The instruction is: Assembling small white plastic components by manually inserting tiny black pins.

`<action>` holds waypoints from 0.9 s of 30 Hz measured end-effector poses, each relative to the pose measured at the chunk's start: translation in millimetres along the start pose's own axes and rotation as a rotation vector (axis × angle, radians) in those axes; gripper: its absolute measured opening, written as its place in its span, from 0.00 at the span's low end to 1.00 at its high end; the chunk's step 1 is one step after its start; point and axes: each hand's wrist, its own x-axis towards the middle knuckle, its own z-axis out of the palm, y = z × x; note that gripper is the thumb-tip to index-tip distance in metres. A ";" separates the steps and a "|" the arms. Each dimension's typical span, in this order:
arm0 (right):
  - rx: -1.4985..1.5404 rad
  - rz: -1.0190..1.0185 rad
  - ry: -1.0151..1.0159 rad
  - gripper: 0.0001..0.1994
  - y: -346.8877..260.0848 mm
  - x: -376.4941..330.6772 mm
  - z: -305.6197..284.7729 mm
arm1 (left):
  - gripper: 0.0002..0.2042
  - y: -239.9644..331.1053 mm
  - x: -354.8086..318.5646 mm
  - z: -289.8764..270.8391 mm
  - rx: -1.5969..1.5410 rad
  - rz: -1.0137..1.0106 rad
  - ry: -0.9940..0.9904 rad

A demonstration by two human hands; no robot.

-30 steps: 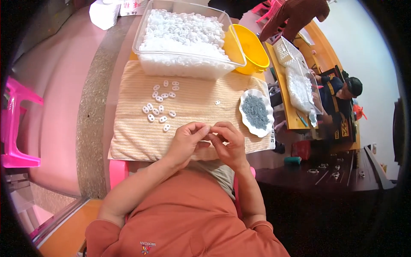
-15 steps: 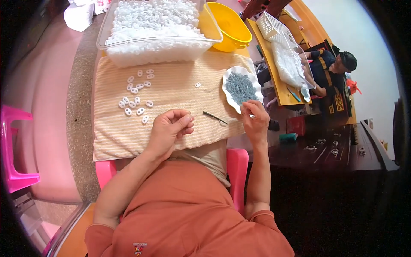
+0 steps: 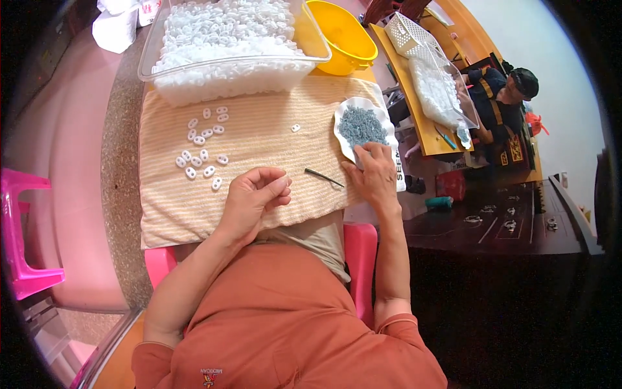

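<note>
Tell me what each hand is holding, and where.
Left hand: something pinched at the fingers, too small to identify. Right hand: rests on the dish rim; hold unclear.

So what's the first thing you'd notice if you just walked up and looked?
Probably the big clear tub heaped with small white pieces at the far edge of the striped cloth, with a bright yellow bowl right beside it. Nearer, the right hand touches a white scalloped dish of tiny grey-blue bits, while the left hand is curled on the cloth by a few loose white pieces.
</note>
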 end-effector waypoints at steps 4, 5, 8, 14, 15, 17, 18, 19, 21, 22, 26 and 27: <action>0.014 0.015 -0.015 0.17 -6.4 1.2 -1.5 | 0.07 0.3 -0.1 -1.0 0.005 -0.003 0.003; 0.013 0.013 0.000 0.17 -7.4 0.9 -0.9 | 0.07 0.2 0.0 -1.0 0.007 0.000 0.000; 0.017 0.019 0.030 0.17 -8.7 -2.4 2.7 | 0.07 0.0 -0.2 -0.4 0.008 -0.003 0.005; 0.034 0.025 0.084 0.14 -16.1 -9.1 5.0 | 0.08 0.8 -1.0 0.0 0.010 0.001 0.009; 0.037 0.017 0.098 0.13 -16.4 -10.1 5.1 | 0.08 1.2 -1.3 0.5 0.010 0.000 0.008; 0.048 0.022 0.110 0.13 -15.6 -12.8 8.0 | 0.08 1.3 -0.8 0.8 0.015 -0.004 0.015; 0.059 0.025 0.121 0.12 -15.0 -14.1 9.9 | 0.08 0.9 -0.4 0.6 0.016 -0.004 0.014; 0.058 0.025 0.122 0.12 -14.4 -14.8 11.2 | 0.08 0.9 -0.2 0.6 0.016 -0.002 0.016; 0.084 0.009 0.156 0.11 -13.3 -15.7 14.2 | 0.08 0.6 0.4 0.1 0.016 0.001 0.016; 0.084 0.008 0.158 0.11 -13.5 -16.0 15.9 | 0.08 0.1 0.7 -0.4 0.015 0.003 0.012; 0.106 -0.037 0.269 0.09 -13.1 -17.5 23.4 | 0.08 0.3 0.3 0.0 0.012 0.005 0.013; 0.112 -0.059 0.309 0.08 -12.8 -17.8 24.1 | 0.08 0.4 0.3 0.0 0.012 0.006 0.012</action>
